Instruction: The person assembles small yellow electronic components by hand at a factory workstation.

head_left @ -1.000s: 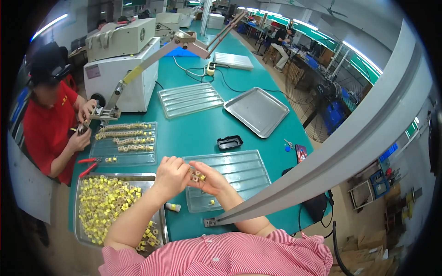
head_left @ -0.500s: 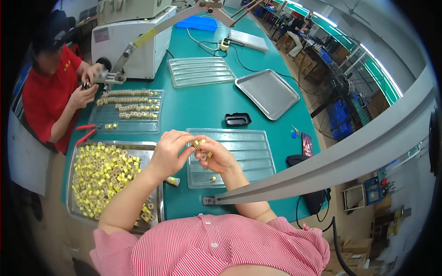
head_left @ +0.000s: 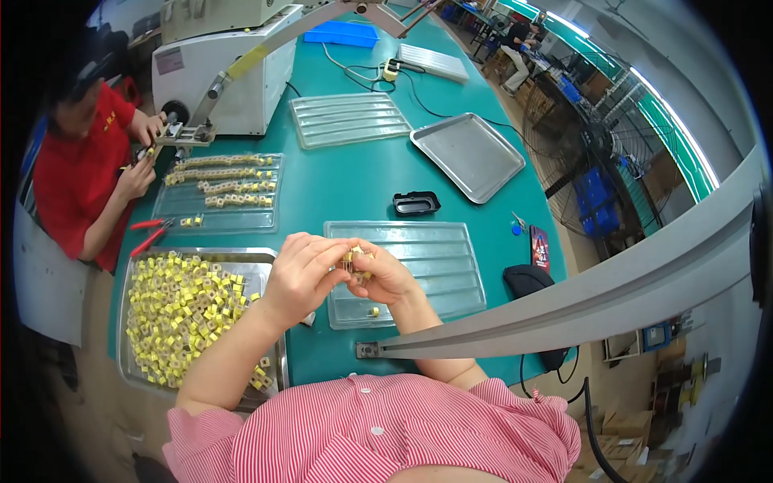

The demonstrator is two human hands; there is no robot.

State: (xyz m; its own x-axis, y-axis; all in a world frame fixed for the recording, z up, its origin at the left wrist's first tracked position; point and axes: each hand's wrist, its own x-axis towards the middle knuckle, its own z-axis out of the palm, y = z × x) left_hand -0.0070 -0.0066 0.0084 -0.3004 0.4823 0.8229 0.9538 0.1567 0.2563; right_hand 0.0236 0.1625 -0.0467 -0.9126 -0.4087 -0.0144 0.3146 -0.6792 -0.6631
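Small yellow-wrapped coil components (head_left: pixel 357 256) with thin metal pins sit between my two hands, above a clear ribbed plastic tray (head_left: pixel 435 274). My left hand (head_left: pixel 299 278) is closed, thumb and fingertips pinching one of the components by its side. Curled fingers of my right hand (head_left: pixel 388 275) hold several more against the palm, partly hidden by the fingers. One single coil component (head_left: pixel 374 311) lies in the ribbed tray below my right hand. To the left, a metal tray (head_left: pixel 282 354) bears a heap of the same components.
A co-worker in a red shirt (head_left: pixel 76 185) handles a part beside a white machine (head_left: pixel 217 88). Red-handled pliers (head_left: pixel 149 233) lie near a tray of component rows (head_left: pixel 278 181). A black box (head_left: pixel 416 204), an unfilled metal tray (head_left: pixel 469 157) and a grey metal arm (head_left: pixel 564 306) are to the right.
My left hand has shifted slightly right and down, its fingers closer over the components in my right hand. The co-worker's hands have moved slightly left.
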